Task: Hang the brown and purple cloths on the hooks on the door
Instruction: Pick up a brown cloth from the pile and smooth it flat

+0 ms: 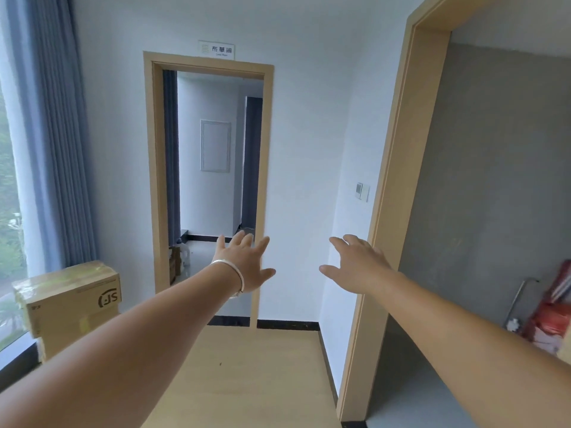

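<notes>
Both my arms stretch forward at chest height with nothing in them. My left hand point(244, 264), with a silver bracelet on its wrist, has its fingers spread in front of an open doorway point(213, 168). My right hand point(358, 264) is spread too, held before the white wall beside a second wooden door frame point(398, 168). No brown cloth, purple cloth, door leaf or hooks show in this view.
A cardboard box point(69, 301) stands at the left by the window and blue curtain point(58, 134). A sign point(217, 49) hangs above the doorway. The right opening shows a grey wall and red bags point(553, 313). A wall switch point(361, 191) sits between the frames. Wooden floor lies ahead.
</notes>
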Demonstrator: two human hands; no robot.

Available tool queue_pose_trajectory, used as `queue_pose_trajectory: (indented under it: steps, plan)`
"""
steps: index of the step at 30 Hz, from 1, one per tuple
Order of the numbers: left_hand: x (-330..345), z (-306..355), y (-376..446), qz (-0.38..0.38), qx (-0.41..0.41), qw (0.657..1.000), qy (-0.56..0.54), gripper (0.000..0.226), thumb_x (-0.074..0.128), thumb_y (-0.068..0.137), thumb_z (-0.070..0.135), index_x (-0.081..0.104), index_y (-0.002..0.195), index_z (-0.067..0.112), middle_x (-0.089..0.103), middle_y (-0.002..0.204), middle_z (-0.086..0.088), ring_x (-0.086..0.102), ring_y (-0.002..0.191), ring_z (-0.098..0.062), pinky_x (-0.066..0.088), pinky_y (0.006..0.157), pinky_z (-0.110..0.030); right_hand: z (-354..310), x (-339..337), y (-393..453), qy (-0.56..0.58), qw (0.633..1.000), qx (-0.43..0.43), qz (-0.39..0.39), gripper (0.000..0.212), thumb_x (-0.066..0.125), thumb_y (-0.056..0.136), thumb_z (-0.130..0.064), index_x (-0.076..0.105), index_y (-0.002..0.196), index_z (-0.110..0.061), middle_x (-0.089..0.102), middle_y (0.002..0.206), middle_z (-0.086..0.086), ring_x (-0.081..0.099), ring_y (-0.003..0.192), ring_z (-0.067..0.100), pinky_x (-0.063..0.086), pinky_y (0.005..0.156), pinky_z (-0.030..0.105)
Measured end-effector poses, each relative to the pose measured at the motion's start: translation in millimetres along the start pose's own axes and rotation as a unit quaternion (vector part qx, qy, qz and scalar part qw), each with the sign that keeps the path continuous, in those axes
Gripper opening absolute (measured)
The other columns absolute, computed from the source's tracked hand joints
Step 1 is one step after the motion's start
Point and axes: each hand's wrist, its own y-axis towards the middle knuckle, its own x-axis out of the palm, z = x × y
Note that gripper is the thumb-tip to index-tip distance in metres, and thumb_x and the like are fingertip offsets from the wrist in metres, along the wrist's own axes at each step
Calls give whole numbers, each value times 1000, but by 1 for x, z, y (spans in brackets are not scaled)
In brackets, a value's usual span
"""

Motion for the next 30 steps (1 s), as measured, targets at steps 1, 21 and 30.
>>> queue_pose_trajectory:
  steps: [1,21,30]
  plan:
    - [6,-6,12,-2,2,1000,3,76,34,91,64,5,151,29,22,156,-6,7,147,-27,7,115,-58,-3,4,12,1,1000,2,-1,72,38,93,-62,14,152,-28,11,160,3,12,147,22,15,117,48]
    - [108,-19,286,-29,-21,999,9,74,34,92,62,4,152,28,19,156,-5,2,147,-24,4,115,-56,63,88,302,22,999,-29,-14,73,41,93,-59,13,153,-28,9,161,2,10,147,20,10,118,48]
    - [156,-9,410,-43,-36,998,27,73,34,93,61,5,151,27,21,155,-5,4,147,-25,4,116,-56,111,128,436,28,998,-48,-29,69,41,93,-60,17,152,-31,12,160,3,12,146,20,14,117,47]
